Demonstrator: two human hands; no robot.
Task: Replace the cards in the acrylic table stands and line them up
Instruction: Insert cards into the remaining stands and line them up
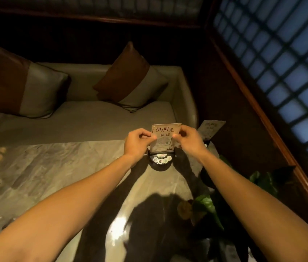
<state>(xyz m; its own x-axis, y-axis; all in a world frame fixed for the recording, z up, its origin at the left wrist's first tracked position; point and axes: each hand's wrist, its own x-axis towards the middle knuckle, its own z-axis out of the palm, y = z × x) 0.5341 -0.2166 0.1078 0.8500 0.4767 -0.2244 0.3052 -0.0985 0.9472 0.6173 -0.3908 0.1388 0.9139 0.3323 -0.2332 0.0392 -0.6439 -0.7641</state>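
Both forearms reach straight out over the marble table, wrists level and nearly parallel, meeting at the card stand near the table's far edge. The left hand pinches the stand's left edge, thumb and forefinger curled onto the clear panel, the other fingers folded behind. The right hand pinches the right edge in the same way, so each grip is clamped on a side of the stand. The stand is upright, its face turned to the camera, with a printed card inside it showing dark characters and "03". Its lower end sits in a round black base with small buttons on top, and that base rests on the table.

Just beside the right hand, further right and a little behind, a second stand leans tilted by the table's right corner; its lettering is too blurred to read. It is close to the right knuckles but apart from them.

Beyond the table's far edge runs a pale sofa with two brown-and-grey cushions. On the right, green leaves overlap the table's edge under the right forearm, and a dark wooden rail with a lattice window closes in that side. To the left, the tabletop lies wide and bare of things.
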